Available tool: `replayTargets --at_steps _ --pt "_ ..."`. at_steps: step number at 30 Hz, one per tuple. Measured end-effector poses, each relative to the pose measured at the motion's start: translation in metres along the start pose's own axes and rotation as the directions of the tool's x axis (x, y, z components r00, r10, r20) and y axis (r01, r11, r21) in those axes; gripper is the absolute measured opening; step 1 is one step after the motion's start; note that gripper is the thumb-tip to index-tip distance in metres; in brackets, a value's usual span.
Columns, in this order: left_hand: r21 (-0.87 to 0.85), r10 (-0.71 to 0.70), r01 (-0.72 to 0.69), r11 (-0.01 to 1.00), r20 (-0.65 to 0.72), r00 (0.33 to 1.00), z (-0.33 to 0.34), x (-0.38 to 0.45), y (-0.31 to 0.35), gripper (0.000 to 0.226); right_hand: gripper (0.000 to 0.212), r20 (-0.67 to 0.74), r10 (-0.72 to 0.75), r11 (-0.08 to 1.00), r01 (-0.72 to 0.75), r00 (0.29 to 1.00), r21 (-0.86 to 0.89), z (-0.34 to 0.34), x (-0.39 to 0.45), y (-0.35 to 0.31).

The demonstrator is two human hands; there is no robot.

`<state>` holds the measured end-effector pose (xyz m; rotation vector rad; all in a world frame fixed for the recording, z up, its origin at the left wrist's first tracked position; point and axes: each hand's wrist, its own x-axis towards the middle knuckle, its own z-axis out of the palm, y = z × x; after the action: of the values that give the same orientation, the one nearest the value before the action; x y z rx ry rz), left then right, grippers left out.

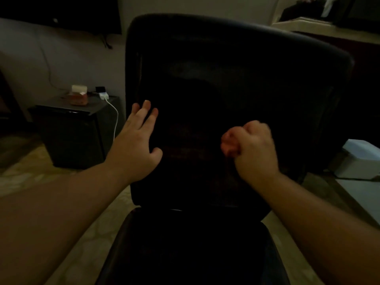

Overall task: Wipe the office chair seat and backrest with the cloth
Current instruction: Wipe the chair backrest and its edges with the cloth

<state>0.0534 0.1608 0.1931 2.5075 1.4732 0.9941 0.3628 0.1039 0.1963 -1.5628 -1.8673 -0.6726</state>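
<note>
While the left hand (137,140) lies flat with fingers spread on the left edge of the backrest (236,79), the right hand (253,147) is clenched at its middle. A cloth cannot be made out in the dim light; what the fist grips cannot be told. The seat (191,249) sits below. Risk: the chair may swivel or roll under pressure, and dark patches may be missed.

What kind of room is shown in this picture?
Probably a dim room in a home or small office. A black padded office chair stands on a pale patterned carpet, beside a dark low cabinet with a white charger cable.
</note>
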Motion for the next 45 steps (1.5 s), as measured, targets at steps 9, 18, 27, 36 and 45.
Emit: replayTargets --at_steps 9,18,27,36,45 --pt "-0.067 0.008 -0.006 0.998 0.031 0.999 0.002 -0.001 -0.008 0.095 0.019 -0.157 0.26 0.961 -0.271 0.953 -0.055 -0.006 0.014 0.013" --pt "-0.359 -0.14 0.111 0.927 -0.057 0.988 0.02 -0.036 -0.014 0.099 0.017 -0.159 0.268 0.96 -0.277 0.95 -0.039 -0.004 0.024 0.004" --pt "-0.665 -0.403 0.342 0.664 0.067 0.913 0.035 -0.05 -0.016 0.094 0.021 -0.048 0.126 0.991 -0.128 0.991 -0.034 0.015 0.019 -0.026" --pt "-0.696 -0.389 0.399 0.597 0.184 0.903 0.031 -0.057 -0.018 0.095 0.033 0.223 -0.268 0.957 0.285 0.937 -0.05 0.039 0.009 -0.059" --pt "-0.702 -0.398 0.429 0.568 0.222 0.89 0.038 -0.061 -0.027 0.089 0.022 0.155 -0.444 0.895 0.445 0.882 0.031 0.061 0.03 -0.114"
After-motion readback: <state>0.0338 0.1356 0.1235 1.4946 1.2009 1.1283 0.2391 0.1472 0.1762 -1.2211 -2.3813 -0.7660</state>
